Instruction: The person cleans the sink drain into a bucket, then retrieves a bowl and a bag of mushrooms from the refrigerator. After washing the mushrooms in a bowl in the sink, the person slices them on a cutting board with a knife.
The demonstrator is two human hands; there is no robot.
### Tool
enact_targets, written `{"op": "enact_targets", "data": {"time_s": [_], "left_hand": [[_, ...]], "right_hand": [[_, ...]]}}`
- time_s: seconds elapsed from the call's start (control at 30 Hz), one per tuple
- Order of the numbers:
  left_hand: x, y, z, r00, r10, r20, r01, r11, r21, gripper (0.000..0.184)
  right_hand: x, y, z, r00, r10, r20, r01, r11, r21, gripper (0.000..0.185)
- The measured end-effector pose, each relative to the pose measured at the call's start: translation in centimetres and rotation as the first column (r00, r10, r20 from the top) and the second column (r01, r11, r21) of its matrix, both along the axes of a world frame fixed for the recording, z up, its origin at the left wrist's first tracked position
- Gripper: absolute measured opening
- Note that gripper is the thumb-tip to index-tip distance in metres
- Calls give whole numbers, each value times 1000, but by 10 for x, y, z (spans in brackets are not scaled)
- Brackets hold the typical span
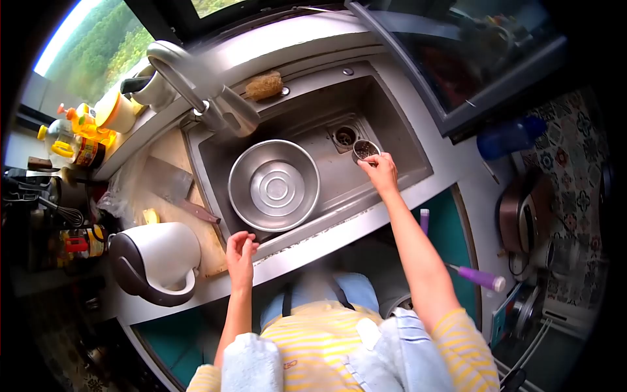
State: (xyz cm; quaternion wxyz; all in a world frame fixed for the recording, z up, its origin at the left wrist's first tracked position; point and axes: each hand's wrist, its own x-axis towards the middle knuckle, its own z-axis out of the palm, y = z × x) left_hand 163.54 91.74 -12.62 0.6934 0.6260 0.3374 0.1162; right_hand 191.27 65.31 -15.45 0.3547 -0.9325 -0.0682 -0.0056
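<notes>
Inside the sink (408, 140), a round metal basin (277, 186) stands at the left; nothing shows in it. My right hand (381, 171) grips the rim of a small round strainer (365, 151) between thumb and fingers. Dark bits show in the strainer, which is just right of the drain hole (344, 136). My left hand (241, 246) is over the sink's front edge, below the basin, with its fingers loosely curled and apart and nothing in them.
A faucet (176, 81) rises behind the sink's left side. On the left, a cleaver (171, 181) lies on a cutting board (212, 251) beside a white kettle (166, 255). A brown sponge (264, 85) rests on the back rim. An open window (457, 72) juts in at right.
</notes>
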Motion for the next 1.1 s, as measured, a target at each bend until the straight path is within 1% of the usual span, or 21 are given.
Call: {"op": "enact_targets", "data": {"time_s": [0.13, 0.17, 0.27, 0.37, 0.43, 0.5, 0.57, 0.63, 0.67, 0.7, 0.73, 0.77, 0.8, 0.83, 0.87, 0.93, 0.97, 1.0, 1.03, 1.07, 1.1], "left_hand": [[-12, -3, 21, 984, 157, -81, -154, 987, 48, 18], [-17, -3, 28, 975, 186, -125, -178, 981, 74, 18], [-26, -11, 34, 931, 286, -227, -268, 957, 107, 17], [-22, -24, 32, 897, 297, -326, -287, 955, 80, 18], [-11, -32, 28, 883, 290, -369, -294, 955, 49, 19], [-1, -34, 22, 890, 272, -367, -290, 957, 8, 21], [17, -33, 24, 908, 254, -333, -264, 965, 16, 23], [32, -20, 26, 931, 205, -302, -198, 979, 53, 23], [39, -11, 25, 947, 198, -253, -189, 980, 61, 23], [46, 0, 24, 960, 193, -201, -183, 981, 71, 23], [57, 15, 22, 971, 205, -126, -191, 975, 113, 21], [75, 32, 30, 966, 253, -47, -247, 963, 106, 20], [93, 54, 36, 960, 279, 6, -277, 951, 139, 19], [114, 76, 46, 951, 308, 25, -308, 938, 156, 19], [134, 102, 45, 947, 305, 102, -320, 927, 194, 21], [180, 155, 36, 940, 292, 179, -328, 919, 219, 20], [205, 178, 30, 945, 290, 152, -321, 913, 252, 19], [227, 208, 7, 961, 258, 104, -278, 910, 308, 21], [246, 235, -17, 969, 246, 25, -228, 850, 474, 25], [263, 257, -39, 963, 269, -19, -207, 783, 587, 27], [270, 258, -26, 954, 300, -19, -257, 847, 465, 27]], "right_hand": [[72, 5, -86, 978, -1, -207, -46, 973, -224, 22], [85, 8, -103, 966, -9, -259, -56, 968, -246, 27], [114, 17, -142, 954, 24, -299, -96, 969, -226, 39], [133, 26, -176, 971, 87, -224, -131, 973, -192, 42], [141, 31, -191, 968, 97, -230, -167, 936, -311, 47], [148, 30, -195, 922, 74, -379, -263, 839, -476, 48], [155, 21, -218, 924, 52, -378, -241, 848, -472, 43], [151, 14, -220, 957, 99, -272, -191, 921, -339, 40], [150, 9, -222, 966, 132, -224, -202, 925, -323, 37], [151, 8, -214, 965, 98, -243, -159, 956, -245, 36], [150, 11, -206, 962, 76, -263, -120, 980, -159, 34], [145, 19, -201, 982, 38, -185, -34, 999, 20, 31], [140, 35, -176, 916, 48, -398, 52, 970, 236, 29], [131, 54, -155, 813, 131, -567, 178, 872, 456, 28], [116, 76, -118, 745, 220, -630, 167, 852, 496, 29], [81, 112, -69, 581, 414, -701, 333, 665, 668, 30], [62, 131, -43, 507, 449, -736, 458, 583, 671, 29], [48, 143, -28, 417, 494, -763, 585, 497, 641, 26], [37, 152, -21, 347, 580, -737, 686, 379, 621, 23], [28, 161, -16, 293, 636, -714, 743, 318, 589, 20], [20, 170, -7, 261, 691, -674, 782, 258, 567, 18]]}}
